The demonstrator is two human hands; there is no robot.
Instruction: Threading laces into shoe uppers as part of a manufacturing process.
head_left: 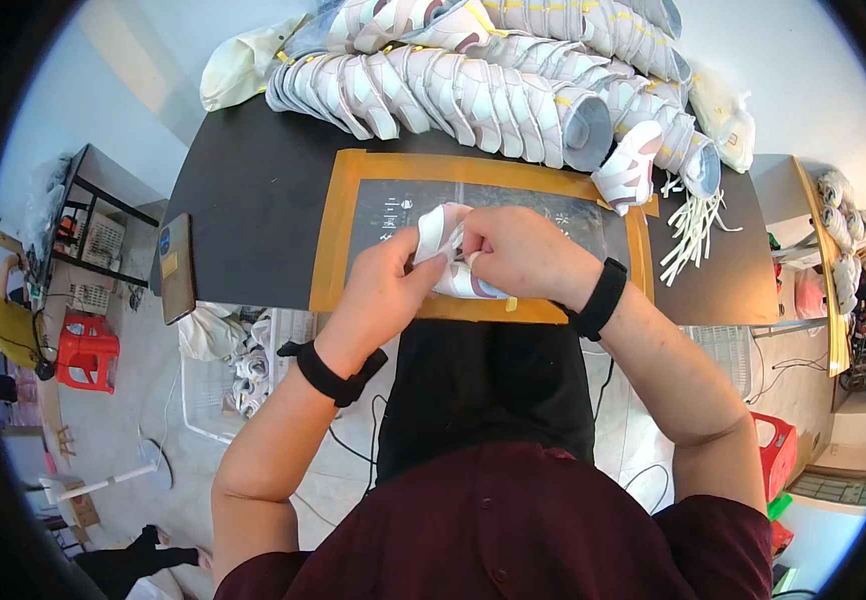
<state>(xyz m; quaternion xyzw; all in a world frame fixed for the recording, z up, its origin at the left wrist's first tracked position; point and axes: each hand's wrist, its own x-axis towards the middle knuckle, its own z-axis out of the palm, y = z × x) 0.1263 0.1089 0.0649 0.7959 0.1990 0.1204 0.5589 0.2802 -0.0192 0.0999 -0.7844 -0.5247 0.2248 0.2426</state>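
A white and mauve shoe upper (439, 228) is held over the taped board (338, 235) at the table's front. My left hand (383, 285) is closed round its left side, thumb pressed on the top. At the upper's opening, my right hand (523, 250) has its fingers curled in a pinch. Between those fingertips runs a thin white strip that looks like a lace, partly hidden by the fingers. Another single upper (629, 168) rests beyond the right hand, beside a bundle of loose white laces (693, 232).
Long nested stacks of shoe uppers (433, 98) lie across the back of the dark table (243, 165). A phone (178, 268) sits at the left edge. White crates (215, 395) stand below, and red stools (88, 352) are on the floor. A person (15, 325) is at far left.
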